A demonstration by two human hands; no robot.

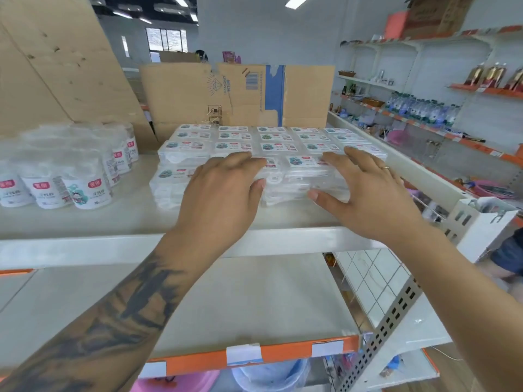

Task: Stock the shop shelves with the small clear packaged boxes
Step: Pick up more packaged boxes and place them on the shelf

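Several small clear packaged boxes (271, 137) with printed labels lie in stacked rows on the top white shelf (141, 244). The front stack of clear boxes (294, 176) sits between my two hands. My left hand (223, 190) holds its left side, fingers over the top and thumb on the front face. My right hand (365, 190), with a ring on one finger, holds the right side the same way, thumb against the front. Both forearms reach over the shelf's front edge.
White round tubs (70, 171) with red labels stand at the left of the same shelf. Cardboard cartons (237, 94) stand behind the boxes. A lower shelf with an orange edge strip (254, 355) lies below. Shelves with bottles (424, 108) line the right wall.
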